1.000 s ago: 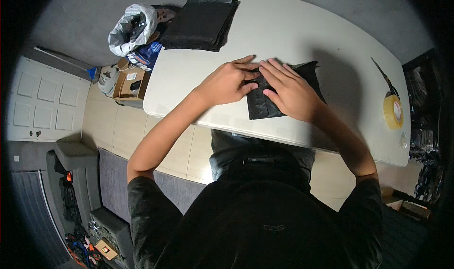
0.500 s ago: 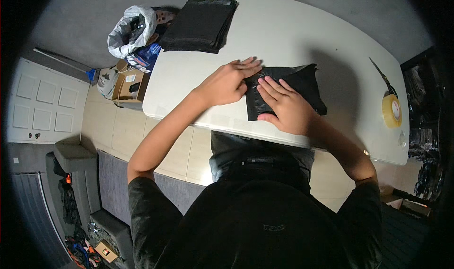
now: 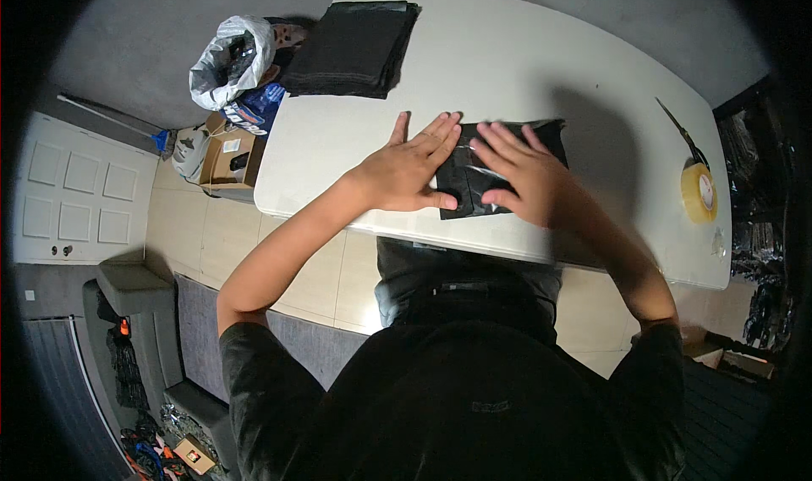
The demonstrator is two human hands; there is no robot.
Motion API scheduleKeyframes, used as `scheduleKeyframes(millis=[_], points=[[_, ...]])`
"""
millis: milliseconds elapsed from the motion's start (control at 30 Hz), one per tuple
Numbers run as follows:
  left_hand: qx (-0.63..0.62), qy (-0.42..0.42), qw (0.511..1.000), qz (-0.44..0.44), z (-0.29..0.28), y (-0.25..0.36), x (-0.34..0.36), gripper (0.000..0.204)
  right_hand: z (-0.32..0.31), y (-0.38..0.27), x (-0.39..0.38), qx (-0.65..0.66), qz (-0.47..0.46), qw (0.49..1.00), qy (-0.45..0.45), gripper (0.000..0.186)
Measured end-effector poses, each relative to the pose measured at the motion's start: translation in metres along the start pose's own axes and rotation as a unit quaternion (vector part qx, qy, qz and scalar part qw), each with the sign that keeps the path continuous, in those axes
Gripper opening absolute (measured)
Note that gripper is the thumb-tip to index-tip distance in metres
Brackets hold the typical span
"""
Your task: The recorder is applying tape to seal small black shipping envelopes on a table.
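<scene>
A black plastic bag, flat and shiny, lies near the front edge of the white table. My left hand is spread out, its thumb and fingertips touching the bag's left edge and the tabletop beside it. Over the bag's right half is my right hand, fingers outstretched and slightly blurred; whether it presses on the bag or hovers just above, I cannot tell. Part of the bag is hidden beneath that hand. Neither hand grips anything.
A stack of black bags lies at the table's far left. Near the right edge are scissors and a roll of yellowish tape. Beyond the left edge stand a white-lined sack and a cardboard box.
My left hand has opened wider, its thumb now out on the bag's edge. My right hand has shifted slightly right and away from me, fingers more spread. The bag's right side looks squarer.
</scene>
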State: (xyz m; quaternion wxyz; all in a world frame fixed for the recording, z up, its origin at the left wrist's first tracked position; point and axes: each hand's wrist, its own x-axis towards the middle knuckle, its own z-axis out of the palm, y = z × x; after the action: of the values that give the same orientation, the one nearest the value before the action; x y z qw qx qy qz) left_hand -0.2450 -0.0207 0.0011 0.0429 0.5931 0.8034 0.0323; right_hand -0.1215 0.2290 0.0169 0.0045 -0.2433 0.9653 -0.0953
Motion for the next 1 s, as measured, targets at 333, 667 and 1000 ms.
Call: scheduleKeyframes(millis=[333, 667, 1000], points=[[-0.127, 0.095, 0.983, -0.095, -0.026, 0.015, -0.003, 0.081, -0.006, 0.030, -0.035, 0.020, 0.067, 0.993, 0.095, 0.060], [-0.025, 0.072, 0.997, -0.012, 0.000, 0.013, 0.005, 0.049, -0.004, 0.053, -0.040, -0.046, 0.076, 0.988, 0.123, 0.045], [-0.102, 0.053, 0.993, -0.008, -0.017, 0.007, 0.011, 0.046, 0.004, 0.078, -0.059, -0.007, 0.103, 0.989, 0.102, 0.025]])
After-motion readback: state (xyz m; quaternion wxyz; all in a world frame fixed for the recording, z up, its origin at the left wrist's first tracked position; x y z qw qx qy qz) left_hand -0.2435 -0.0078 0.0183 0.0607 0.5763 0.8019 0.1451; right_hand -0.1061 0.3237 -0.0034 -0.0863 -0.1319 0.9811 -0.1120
